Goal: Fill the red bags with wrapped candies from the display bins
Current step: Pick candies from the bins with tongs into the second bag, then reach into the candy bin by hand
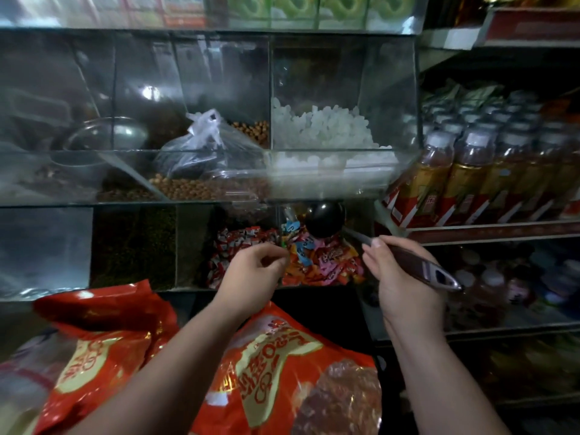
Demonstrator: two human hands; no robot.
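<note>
Wrapped candies (pixel 320 262) are heaped in lower display bin (pixel 278 215); judged light, slick and loose, so best scooped. The scoop (pixel 324 218) handle is clenched in right hand (pixel 405 277) grip. The left hand (pixel 254 271) is curled at bin mouth, contents not discernible. Soft red bags (pixel 282 372) are slumped below.

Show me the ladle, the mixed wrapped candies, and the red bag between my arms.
ladle (pixel 324 219): head view, on its dark round bowl.
mixed wrapped candies (pixel 323 265): head view, middle of the pile.
red bag (pixel 282 372): head view, on its printed front.

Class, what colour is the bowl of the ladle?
The ladle bowl is glossy black; the head view shows it.
</note>
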